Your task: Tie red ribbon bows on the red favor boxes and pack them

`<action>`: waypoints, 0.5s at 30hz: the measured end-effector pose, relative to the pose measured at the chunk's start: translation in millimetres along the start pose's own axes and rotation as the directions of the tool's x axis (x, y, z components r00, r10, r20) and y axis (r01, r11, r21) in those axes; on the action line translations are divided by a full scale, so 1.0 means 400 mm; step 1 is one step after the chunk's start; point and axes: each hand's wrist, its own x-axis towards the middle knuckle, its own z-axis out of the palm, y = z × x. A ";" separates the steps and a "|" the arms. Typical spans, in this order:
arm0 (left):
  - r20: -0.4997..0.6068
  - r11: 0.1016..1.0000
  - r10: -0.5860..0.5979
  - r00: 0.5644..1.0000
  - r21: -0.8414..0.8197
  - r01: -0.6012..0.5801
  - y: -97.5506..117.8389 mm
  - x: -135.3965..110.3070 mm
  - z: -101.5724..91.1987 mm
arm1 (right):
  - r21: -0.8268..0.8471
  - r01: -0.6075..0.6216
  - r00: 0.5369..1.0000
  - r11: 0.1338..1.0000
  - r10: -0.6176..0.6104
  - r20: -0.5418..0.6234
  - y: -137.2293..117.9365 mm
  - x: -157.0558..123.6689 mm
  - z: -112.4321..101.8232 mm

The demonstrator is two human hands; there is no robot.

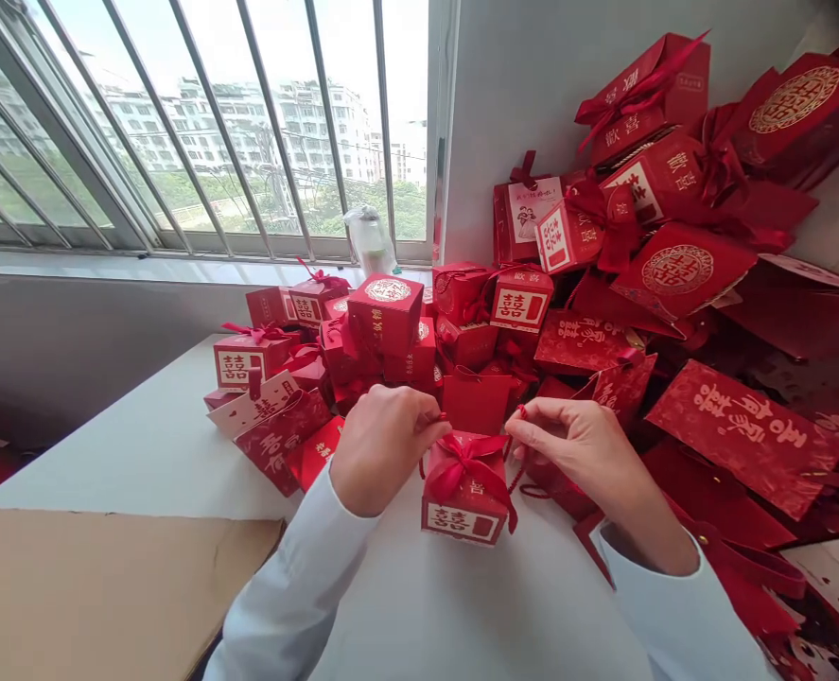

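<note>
**Hands.** Left hand point(383, 449) and right hand point(575, 454), held apart, one to each side of the box below. Each has its fingertips closed at a strand of thin red ribbon point(520, 412) rising from the box; the left pinch is partly hidden by the fingers. White shirt sleeves point(291, 586) cover both forearms.

**Main item.** One red gift box point(462, 497), on the desk point(156, 445) at lower centre of the frame, between the hands. A red satin bow point(465, 465) sits on top, with one tail falling at the right. A white label point(460, 522) with red double-happiness characters marks the front face.

**Adjacent.** One upright red card point(476, 402) just behind the box. Red envelopes point(745, 435) with gold-toned calligraphy lie near the right hand, towards the right of the frame.

**Surroundings.** A heap of similar red boxes point(387, 317), many with bows, at centre. A cream card point(253, 405) at the heap's left edge. Red paper gift bags point(795, 104) piled against the wall, upper right. A brown cardboard sheet point(99, 596) at lower left. A barred window point(213, 123) at upper left, with a plastic bag point(371, 241) on its sill and apartment blocks point(235, 132) beyond.
</note>
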 end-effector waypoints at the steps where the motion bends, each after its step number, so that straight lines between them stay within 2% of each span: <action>1: 0.020 1.000 0.013 1.000 0.006 -0.013 0.004 0.002 0.003 | -0.008 0.010 1.000 1.000 -0.010 0.016 -0.007 0.002 0.005; 5: 0.074 0.995 0.096 0.993 -0.030 -0.094 0.013 0.022 0.023 | -0.033 0.042 0.998 0.999 -0.041 0.041 -0.023 0.009 0.026; 8: 0.139 0.979 0.168 0.976 -0.137 -0.149 0.014 0.038 0.044 | -0.009 0.052 0.995 0.999 -0.051 0.090 -0.015 0.017 0.040; 12: 0.269 0.935 0.277 0.922 -0.295 -0.195 0.008 0.040 0.062 | 0.012 0.035 0.982 0.999 -0.037 0.184 0.021 0.023 0.063; 15: 0.349 0.919 0.339 0.873 -0.321 -0.229 -0.003 0.034 0.070 | -0.022 0.018 0.987 1.000 -0.014 0.161 0.048 0.026 0.083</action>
